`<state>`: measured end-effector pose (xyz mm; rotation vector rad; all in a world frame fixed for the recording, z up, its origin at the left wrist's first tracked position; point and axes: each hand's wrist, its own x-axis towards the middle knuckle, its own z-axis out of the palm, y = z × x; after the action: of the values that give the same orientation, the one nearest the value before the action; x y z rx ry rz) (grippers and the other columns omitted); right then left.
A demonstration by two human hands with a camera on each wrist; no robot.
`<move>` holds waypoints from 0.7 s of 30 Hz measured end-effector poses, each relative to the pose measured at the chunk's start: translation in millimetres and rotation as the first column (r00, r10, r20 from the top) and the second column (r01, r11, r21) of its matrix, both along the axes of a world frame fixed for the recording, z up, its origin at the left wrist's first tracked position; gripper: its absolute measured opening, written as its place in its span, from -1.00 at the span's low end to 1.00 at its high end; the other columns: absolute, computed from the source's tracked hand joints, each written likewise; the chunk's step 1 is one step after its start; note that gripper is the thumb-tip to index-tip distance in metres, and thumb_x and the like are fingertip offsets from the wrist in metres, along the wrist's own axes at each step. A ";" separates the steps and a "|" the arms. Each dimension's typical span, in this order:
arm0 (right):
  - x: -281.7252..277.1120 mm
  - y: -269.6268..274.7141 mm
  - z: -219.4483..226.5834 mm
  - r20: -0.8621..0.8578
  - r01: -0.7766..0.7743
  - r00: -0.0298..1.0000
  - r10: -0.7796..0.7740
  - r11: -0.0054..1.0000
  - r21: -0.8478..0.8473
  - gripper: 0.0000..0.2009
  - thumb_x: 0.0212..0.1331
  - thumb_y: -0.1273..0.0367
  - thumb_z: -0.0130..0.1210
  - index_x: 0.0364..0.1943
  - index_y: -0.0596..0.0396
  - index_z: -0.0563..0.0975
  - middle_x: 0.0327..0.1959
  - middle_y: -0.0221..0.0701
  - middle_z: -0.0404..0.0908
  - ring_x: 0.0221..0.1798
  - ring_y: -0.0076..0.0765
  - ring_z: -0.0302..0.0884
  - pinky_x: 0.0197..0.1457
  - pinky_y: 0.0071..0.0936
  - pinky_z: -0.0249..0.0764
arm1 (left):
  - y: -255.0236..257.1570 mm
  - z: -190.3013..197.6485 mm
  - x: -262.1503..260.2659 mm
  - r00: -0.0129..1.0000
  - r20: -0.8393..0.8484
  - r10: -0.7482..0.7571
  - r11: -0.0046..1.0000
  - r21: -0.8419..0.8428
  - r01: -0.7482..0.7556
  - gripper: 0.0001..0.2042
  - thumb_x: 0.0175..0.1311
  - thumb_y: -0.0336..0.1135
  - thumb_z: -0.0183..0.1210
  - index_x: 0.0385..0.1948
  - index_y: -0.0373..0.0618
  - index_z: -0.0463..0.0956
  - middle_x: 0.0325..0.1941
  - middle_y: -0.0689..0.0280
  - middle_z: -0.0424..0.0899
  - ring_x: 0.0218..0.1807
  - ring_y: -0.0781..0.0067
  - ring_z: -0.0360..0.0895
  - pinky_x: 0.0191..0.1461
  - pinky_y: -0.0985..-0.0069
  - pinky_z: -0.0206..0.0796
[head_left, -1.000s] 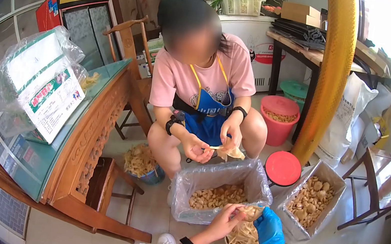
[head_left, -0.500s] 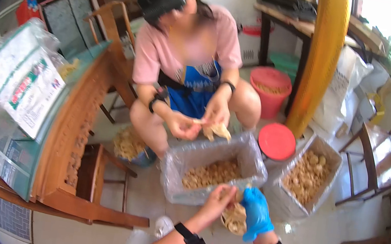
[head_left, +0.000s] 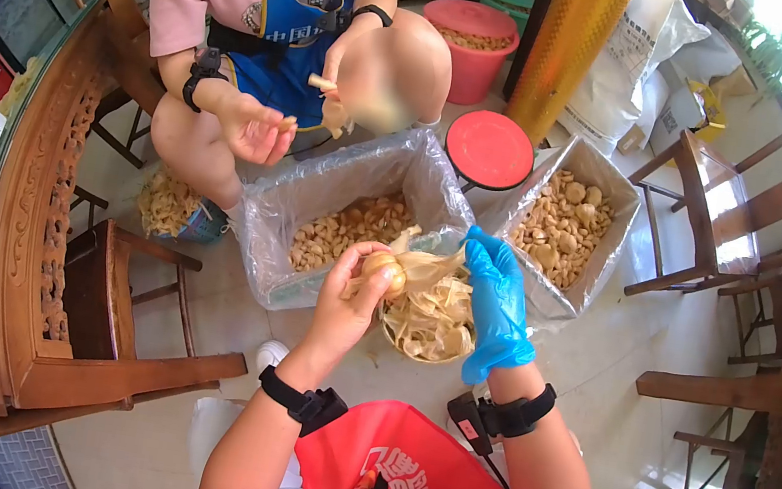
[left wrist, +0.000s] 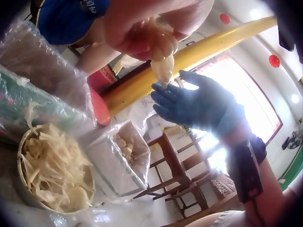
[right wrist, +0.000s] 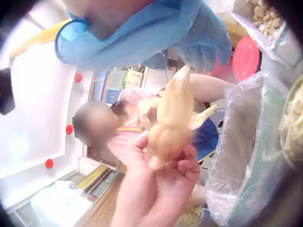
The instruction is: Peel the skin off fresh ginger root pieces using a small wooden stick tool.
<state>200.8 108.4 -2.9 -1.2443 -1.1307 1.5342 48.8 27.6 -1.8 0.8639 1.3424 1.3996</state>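
My bare left hand grips a pale garlic bulb between thumb and fingers. Its papery skin stretches toward my right. My right hand, in a blue glove, is at the tip of that skin; in the left wrist view its thumb and fingers are spread apart beside the tip. Below both hands stands a round tub heaped with peeled skins. Behind it, a plastic-lined crate holds garlic pieces.
A second lined crate of garlic stands to the right, next to a red round stool. Opposite me sits a person in a blue apron, holding garlic pieces. A carved wooden table is on the left, wooden chairs on the right.
The head view has tilted down and turned right. My hands, close together at the bulb before, are now farther apart, with the skin spread between them. The other person's hands have separated.
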 end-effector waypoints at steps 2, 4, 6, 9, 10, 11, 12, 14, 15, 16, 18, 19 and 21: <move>-6.6 -1.8 7.0 0.007 -0.030 1.000 0.029 0.996 0.085 -0.61 0.26 0.25 0.03 0.09 0.17 0.41 0.01 -0.37 0.48 0.07 -0.47 0.36 0.16 -0.50 0.27 | -0.9 -1.8 -0.1 0.997 -0.077 -0.019 1.000 0.016 0.020 -0.72 0.29 -0.23 0.04 -0.03 -0.10 0.35 -0.14 0.36 0.48 -0.15 0.64 0.41 -0.10 0.66 0.28; -14.0 -8.5 19.0 0.029 -0.119 0.993 0.116 0.964 0.239 -0.56 0.24 0.21 0.02 0.14 0.14 0.39 0.12 -0.21 0.44 0.23 -0.28 0.30 0.24 -0.46 0.22 | -2.0 -8.0 3.9 0.978 -0.198 -0.063 0.995 0.062 0.077 -0.69 0.26 -0.29 0.06 0.00 -0.12 0.30 -0.08 0.34 0.44 -0.03 0.57 0.37 0.02 0.58 0.26; -13.9 -9.8 14.4 0.339 -0.300 0.927 0.163 0.864 0.405 -0.56 0.24 0.16 -0.01 0.12 0.11 0.41 0.10 -0.18 0.45 0.22 -0.18 0.31 0.24 -0.44 0.24 | -2.9 -7.6 8.7 0.971 -0.226 -0.081 0.991 0.089 0.103 -0.65 0.21 -0.32 0.11 0.01 -0.13 0.27 -0.10 0.32 0.45 -0.06 0.55 0.39 0.00 0.57 0.26; -15.3 -5.2 3.3 0.668 -0.569 0.734 0.127 0.651 0.502 -0.52 0.22 0.01 -0.09 0.04 0.06 0.48 -0.04 -0.11 0.52 0.04 0.01 0.43 0.10 -0.40 0.36 | -4.6 -6.8 9.6 0.964 -0.236 -0.119 0.969 0.184 0.164 -0.56 0.12 -0.32 0.18 0.02 -0.14 0.23 -0.09 0.26 0.46 -0.08 0.50 0.41 0.01 0.51 0.26; -14.0 -3.1 4.3 0.519 -0.588 0.767 0.377 0.738 0.332 -0.51 0.23 0.00 -0.11 0.00 0.10 0.49 -0.10 -0.14 0.55 -0.07 -0.03 0.47 0.01 -0.37 0.38 | -4.2 -9.0 9.5 0.960 -0.268 -0.082 0.969 0.205 0.140 -0.56 0.12 -0.31 0.18 0.01 -0.14 0.24 -0.10 0.25 0.46 -0.07 0.47 0.42 0.02 0.49 0.26; -14.2 -2.9 4.9 0.299 -0.627 0.765 0.570 0.765 0.146 -0.50 0.24 -0.02 -0.14 -0.04 0.14 0.50 -0.17 -0.16 0.59 -0.17 -0.08 0.51 -0.08 -0.35 0.40 | -4.2 -10.0 9.1 0.953 -0.299 -0.045 0.967 0.226 0.117 -0.57 0.12 -0.30 0.17 0.01 -0.15 0.24 -0.10 0.23 0.47 -0.07 0.43 0.43 0.02 0.46 0.27; -18.4 -5.5 -4.5 0.184 -0.557 0.829 0.529 0.814 0.168 -0.49 0.25 -0.02 -0.16 -0.18 0.20 0.52 -0.33 -0.18 0.60 -0.32 -0.10 0.50 -0.19 -0.29 0.38 | -4.9 -7.0 8.9 0.953 -0.300 -0.040 0.968 0.225 0.112 -0.57 0.12 -0.30 0.17 0.01 -0.15 0.24 -0.10 0.23 0.47 -0.07 0.43 0.43 0.02 0.46 0.27; -23.8 -9.1 -13.9 0.109 -0.534 0.845 0.524 0.838 0.112 -0.50 0.26 -0.01 -0.16 -0.23 0.21 0.52 -0.37 -0.18 0.59 -0.34 -0.11 0.49 -0.19 -0.29 0.38 | -6.3 1.8 7.6 0.931 -0.364 -0.014 0.978 0.190 0.089 -0.59 0.14 -0.28 0.15 -0.01 -0.17 0.26 -0.11 0.18 0.47 -0.08 0.36 0.45 0.03 0.41 0.28; -27.6 -10.7 -15.8 0.034 -0.510 0.860 0.509 0.858 0.053 -0.51 0.27 0.01 -0.17 -0.27 0.22 0.51 -0.40 -0.17 0.58 -0.36 -0.12 0.49 -0.19 -0.29 0.38 | -7.5 2.3 6.2 0.929 -0.369 -0.005 0.978 0.192 0.082 -0.59 0.14 -0.28 0.15 -0.01 -0.17 0.26 -0.11 0.18 0.47 -0.08 0.36 0.45 0.03 0.41 0.28; -28.8 -10.8 -16.4 0.055 -0.526 0.850 0.524 0.849 0.047 -0.64 0.25 0.14 -0.09 -0.21 0.20 0.48 -0.46 -0.15 0.54 -0.39 -0.10 0.50 -0.25 -0.29 0.42 | -9.5 2.6 4.7 0.926 -0.376 -0.023 0.981 0.169 0.093 -0.59 0.14 -0.28 0.14 0.00 -0.18 0.25 -0.12 0.21 0.47 -0.06 0.41 0.43 0.04 0.44 0.28; -28.4 -12.3 -24.6 0.311 -0.566 0.819 0.482 0.765 0.307 -0.70 0.22 0.21 -0.06 -0.15 0.18 0.46 -0.47 -0.14 0.54 -0.40 -0.06 0.51 -0.30 -0.28 0.43 | -11.2 2.0 2.8 0.881 -0.473 -0.016 0.984 0.151 0.099 -0.61 0.15 -0.27 0.13 -0.02 -0.19 0.28 -0.19 0.20 0.52 -0.16 0.40 0.49 -0.03 0.47 0.33; -28.0 -12.2 -27.0 0.531 -0.609 0.779 0.333 0.601 0.518 -0.72 0.19 0.29 -0.02 -0.09 0.15 0.44 -0.49 -0.14 0.54 -0.41 -0.02 0.52 -0.35 -0.28 0.45 | -11.5 1.3 1.8 0.877 -0.481 -0.009 0.984 0.154 0.094 -0.61 0.15 -0.27 0.13 -0.02 -0.19 0.28 -0.19 0.20 0.52 -0.16 0.40 0.49 -0.03 0.47 0.33; -28.5 -12.8 -27.6 0.636 -0.649 0.734 0.239 0.524 0.552 -0.68 0.12 0.39 0.01 0.00 0.09 0.40 -0.48 -0.12 0.54 -0.43 0.03 0.53 -0.43 -0.25 0.45 | -13.1 -0.2 0.3 0.797 -0.603 0.031 0.985 0.154 0.077 -0.63 0.17 -0.25 0.13 -0.05 -0.20 0.30 -0.21 0.15 0.54 -0.18 0.36 0.52 -0.07 0.47 0.35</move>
<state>172.3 95.7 -30.5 -0.7427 -2.3189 0.8437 49.1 14.5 -1.9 1.5346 1.6856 1.2768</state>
